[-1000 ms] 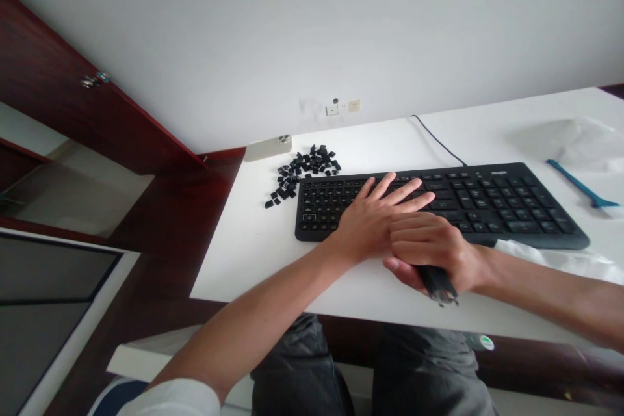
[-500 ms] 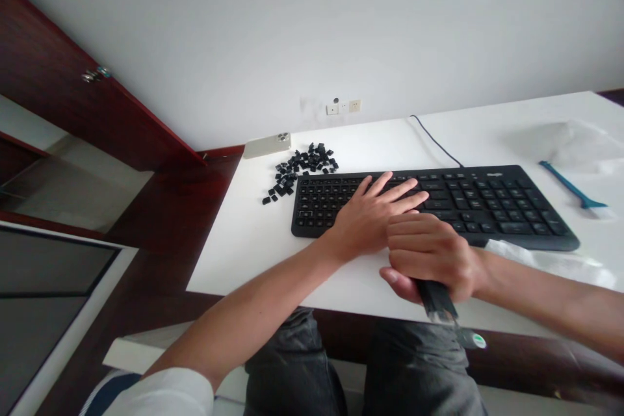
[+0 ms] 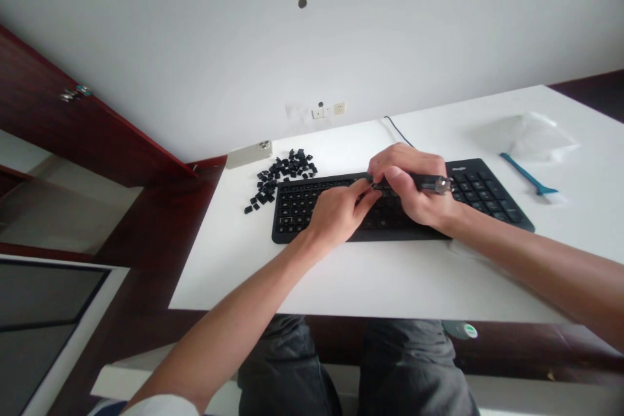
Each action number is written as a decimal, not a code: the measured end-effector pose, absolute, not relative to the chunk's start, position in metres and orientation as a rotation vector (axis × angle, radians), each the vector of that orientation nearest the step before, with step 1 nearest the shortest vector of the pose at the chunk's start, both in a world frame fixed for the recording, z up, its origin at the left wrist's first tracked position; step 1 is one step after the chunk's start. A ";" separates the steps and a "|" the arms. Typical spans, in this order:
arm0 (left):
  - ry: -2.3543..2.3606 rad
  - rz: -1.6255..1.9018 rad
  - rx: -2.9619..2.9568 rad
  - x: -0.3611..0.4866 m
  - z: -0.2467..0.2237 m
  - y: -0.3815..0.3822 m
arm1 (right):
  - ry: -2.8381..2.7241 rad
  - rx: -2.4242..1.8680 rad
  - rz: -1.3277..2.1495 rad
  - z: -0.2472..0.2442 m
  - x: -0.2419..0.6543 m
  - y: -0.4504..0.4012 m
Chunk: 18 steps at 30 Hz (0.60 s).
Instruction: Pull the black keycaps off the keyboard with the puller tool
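Observation:
A black keyboard (image 3: 292,234) lies on the white table, its left part stripped of keycaps. My right hand (image 3: 414,185) is wrapped round a dark-handled tool (image 3: 431,183) held low over the middle of the keyboard, its thin tip pointing left. At that tip, the thumb and forefinger of my left hand (image 3: 338,211) come together; whatever they pinch is too small to make out. Loose black keycaps (image 3: 277,175) are heaped beyond the keyboard's left end.
A phone (image 3: 249,154) rests at the table's back left corner. Farther right are a blue brush (image 3: 529,175) and a crumpled clear plastic bag (image 3: 541,136). The keyboard cable (image 3: 400,130) runs towards the wall.
My right hand has moved forward from the table's front edge onto the keyboard, turning the tool. My left hand, flat and spread before, now has its thumb and forefinger together. The view has shifted.

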<state>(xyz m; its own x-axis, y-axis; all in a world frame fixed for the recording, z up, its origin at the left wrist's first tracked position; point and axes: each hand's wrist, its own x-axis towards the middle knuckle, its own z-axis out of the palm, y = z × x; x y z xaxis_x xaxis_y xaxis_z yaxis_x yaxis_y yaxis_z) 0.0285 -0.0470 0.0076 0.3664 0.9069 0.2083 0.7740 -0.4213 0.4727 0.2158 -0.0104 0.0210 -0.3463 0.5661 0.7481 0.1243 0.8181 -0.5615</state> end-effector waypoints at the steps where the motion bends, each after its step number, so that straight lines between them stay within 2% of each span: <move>1: 1.472 0.665 2.316 0.028 0.008 -0.047 | -1.891 -0.555 0.492 0.020 0.217 -0.008; 11: 1.397 0.910 2.111 0.022 0.008 -0.042 | -1.763 -0.750 0.557 0.019 0.214 -0.004; 18: 1.526 0.895 2.195 0.000 0.011 -0.025 | -1.740 -0.829 0.443 0.016 0.212 0.002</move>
<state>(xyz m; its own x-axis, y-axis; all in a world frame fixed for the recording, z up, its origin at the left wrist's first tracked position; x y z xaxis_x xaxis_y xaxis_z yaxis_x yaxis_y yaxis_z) 0.0002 -0.0251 0.0113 0.2327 0.9217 0.3102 0.7208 -0.3776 0.5812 0.2125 0.0023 0.0164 -0.1505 0.7206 0.6768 0.3088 0.6846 -0.6602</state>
